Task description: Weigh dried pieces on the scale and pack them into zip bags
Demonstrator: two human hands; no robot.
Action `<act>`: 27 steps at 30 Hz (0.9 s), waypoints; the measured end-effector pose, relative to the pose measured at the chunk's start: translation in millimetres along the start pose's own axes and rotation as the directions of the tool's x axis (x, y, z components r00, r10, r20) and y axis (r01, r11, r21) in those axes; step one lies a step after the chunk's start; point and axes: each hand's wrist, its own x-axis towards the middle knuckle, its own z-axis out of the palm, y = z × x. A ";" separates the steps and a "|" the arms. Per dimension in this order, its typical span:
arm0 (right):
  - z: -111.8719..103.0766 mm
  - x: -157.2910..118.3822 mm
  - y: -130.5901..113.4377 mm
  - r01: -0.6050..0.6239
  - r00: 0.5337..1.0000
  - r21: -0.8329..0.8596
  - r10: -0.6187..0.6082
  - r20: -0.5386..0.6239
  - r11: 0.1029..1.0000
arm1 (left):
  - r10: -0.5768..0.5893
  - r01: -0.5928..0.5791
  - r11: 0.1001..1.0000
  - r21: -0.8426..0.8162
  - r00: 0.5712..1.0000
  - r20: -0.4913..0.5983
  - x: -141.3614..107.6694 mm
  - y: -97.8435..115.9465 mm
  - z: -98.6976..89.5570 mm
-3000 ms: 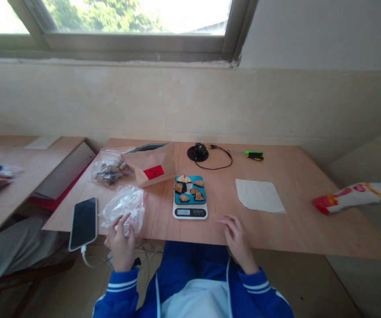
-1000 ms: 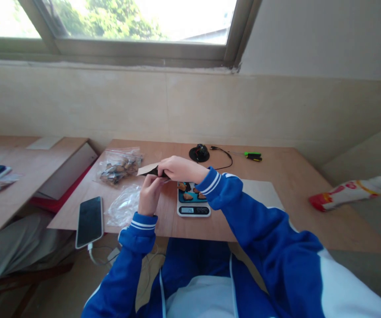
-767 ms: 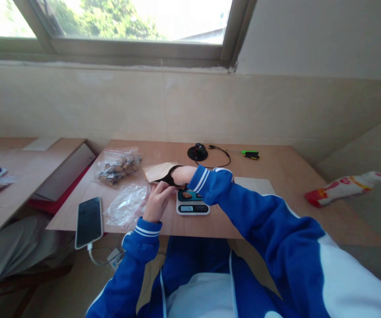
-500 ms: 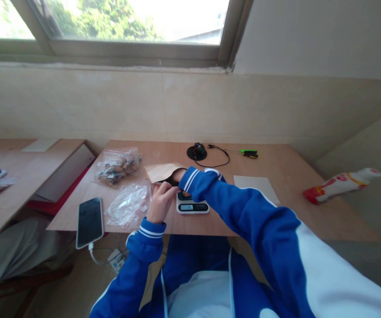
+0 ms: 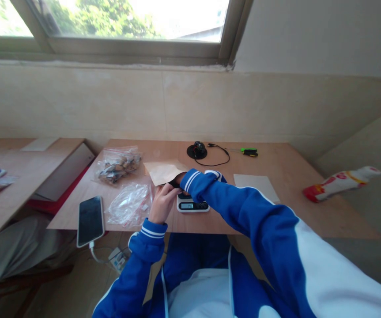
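Observation:
A tan paper bag (image 5: pixel 162 172) with a dark inside is held over the table, its opening facing right. My left hand (image 5: pixel 162 205) is closed, pinching the lower edge of that opening. My right hand (image 5: pixel 179 178) reaches into the bag's mouth; its fingers are hidden there, so what they hold does not show. Just below and right of both hands sits a small white digital scale (image 5: pixel 193 209) with a lit display. My right sleeve and hand cover most of its top.
Left lie a clear bag of small parts (image 5: pixel 117 167), empty-looking plastic bags (image 5: pixel 129 205) and a phone (image 5: pixel 91 221) on a cable, overhanging the edge. Behind are a black corded device (image 5: pixel 197 151) and screwdrivers (image 5: pixel 249 152). Rightward: a white sheet (image 5: pixel 258 186) and a bottle (image 5: pixel 339 184).
The paper bag has tipped, so more of its tan outer face shows and less of its dark opening. My left hand has shifted slightly right; my right hand stays at the bag's mouth.

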 end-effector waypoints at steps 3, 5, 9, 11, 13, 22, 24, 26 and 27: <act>2.9 1.2 -2.4 -0.052 0.998 0.012 0.052 -0.027 0.999 | -0.014 0.014 1.000 0.001 1.000 -0.005 1.3 -0.6 -1.2; 3.8 -1.0 -5.1 -0.079 0.995 0.014 0.080 -0.054 0.997 | -0.005 0.005 1.000 0.007 1.000 -0.011 1.7 -1.0 -2.4; 1.8 -5.1 -8.6 -0.124 0.988 -0.001 0.123 -0.091 0.992 | 0.020 -0.020 1.000 0.002 1.000 0.001 0.9 0.4 -4.2; 0.6 -5.9 -10.8 -0.149 0.984 -0.020 0.146 -0.105 0.989 | 0.016 -0.016 1.000 -0.005 1.000 0.006 0.2 1.4 -4.2; 1.2 -8.0 -15.5 -0.173 0.979 -0.043 0.167 -0.114 0.984 | 0.007 -0.007 1.000 -0.012 1.000 0.013 -0.3 1.7 -3.3; 12.5 -34.0 -49.3 -0.197 0.978 -0.129 0.185 -0.101 0.972 | 0.047 -0.047 0.999 -0.013 0.999 0.007 -0.2 4.3 11.5; 6.4 -29.6 -47.5 -0.159 0.985 -0.128 0.149 -0.086 0.979 | 0.037 -0.037 0.999 -0.001 0.999 -0.002 0.1 4.1 11.1; -0.7 -22.9 -45.0 -0.083 0.995 -0.108 0.077 -0.064 0.991 | 0.007 -0.006 1.000 0.015 1.000 -0.013 0.1 1.7 7.5; -3.6 -19.8 -44.5 -0.040 0.998 -0.094 0.035 -0.054 0.995 | -0.008 0.009 1.000 0.022 1.000 -0.021 -0.1 -0.1 4.7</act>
